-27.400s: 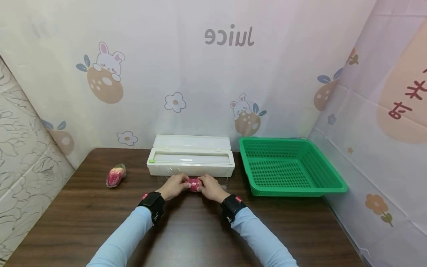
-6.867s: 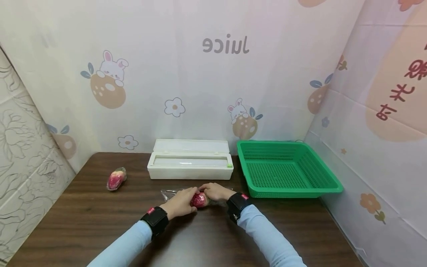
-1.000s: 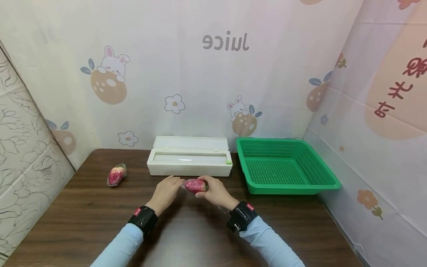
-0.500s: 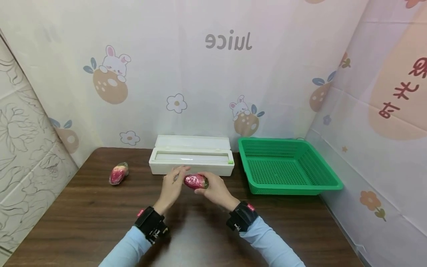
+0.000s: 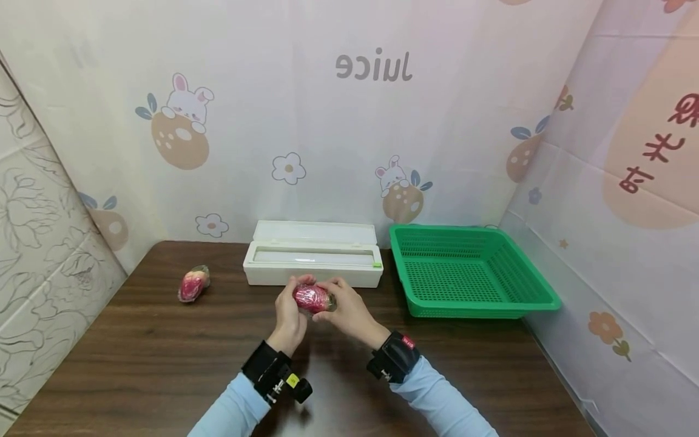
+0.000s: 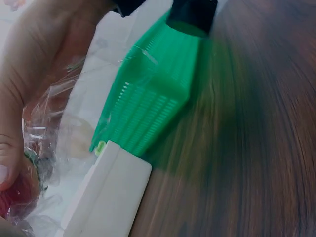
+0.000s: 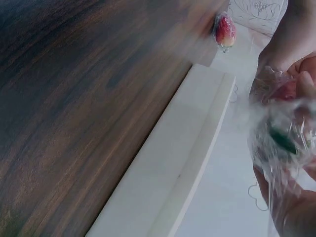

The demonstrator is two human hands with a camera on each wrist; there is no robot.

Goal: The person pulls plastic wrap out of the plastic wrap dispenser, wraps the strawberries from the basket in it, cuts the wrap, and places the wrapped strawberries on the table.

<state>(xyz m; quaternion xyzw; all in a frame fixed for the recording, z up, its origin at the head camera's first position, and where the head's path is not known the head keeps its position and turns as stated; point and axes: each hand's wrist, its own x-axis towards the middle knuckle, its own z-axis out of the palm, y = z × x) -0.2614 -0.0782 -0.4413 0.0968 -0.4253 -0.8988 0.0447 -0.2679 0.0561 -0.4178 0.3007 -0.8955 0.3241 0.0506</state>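
Note:
A red fruit (image 5: 313, 298) with a green leafy end, wrapped in clear cling film, is held above the table between both hands in the head view. My left hand (image 5: 288, 312) cups its left end, fingers curled round it. From the other side, my right hand (image 5: 352, 312) pinches the leafy end between thumb and fingers. Loose, crinkled cling film (image 7: 279, 185) trails from that end in the right wrist view. In the left wrist view, part of the fruit (image 6: 19, 195) shows below a thumb; the rest is cut off.
Behind the hands stands a white cling film dispenser (image 5: 314, 276), lid raised, its green slider (image 5: 377, 264) at the right end. A green plastic basket (image 5: 415, 309) is at the right. Another wrapped red-and-yellow fruit (image 5: 193, 284) lies at the left of the brown table (image 5: 136, 364).
Over the last second my left hand has moved right, turned and closed round the fruit's left end. The right hand keeps its grip. Earlier, the fruit lay lower, on film at the table.

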